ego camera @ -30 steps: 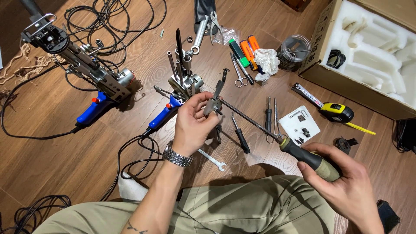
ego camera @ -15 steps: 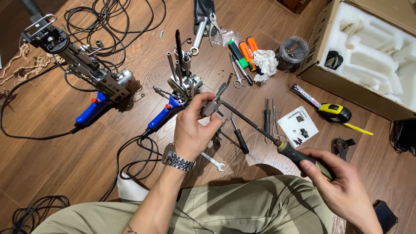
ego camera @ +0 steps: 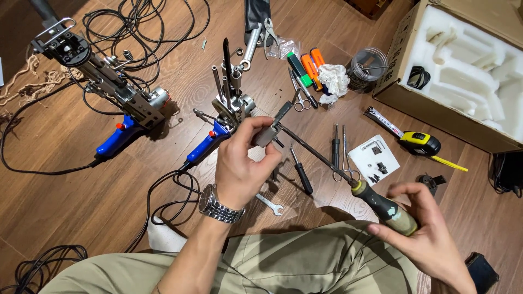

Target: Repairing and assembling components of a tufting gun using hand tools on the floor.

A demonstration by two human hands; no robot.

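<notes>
Screwdriver [ego camera: 348, 182] tip in metal part [ego camera: 268, 134], left hand [ego camera: 242, 163] grip pinching part, right hand [ego camera: 422, 228] fingers around handle

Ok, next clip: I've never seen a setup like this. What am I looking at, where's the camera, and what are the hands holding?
The single view comes from a camera worn on the person's head, looking down at their own lap and a wooden floor. There is no robot, just two bare hands. The left hand, with a wristwatch, grips a small grey metal part. The right hand holds a long screwdriver by its dark handle; its shaft runs up to that metal part. Around them on the floor lie two blue-handled power tools with cables, a yellow tape measure, a small wrench, scissors, marker pens and an open cardboard box with white foam.
</notes>
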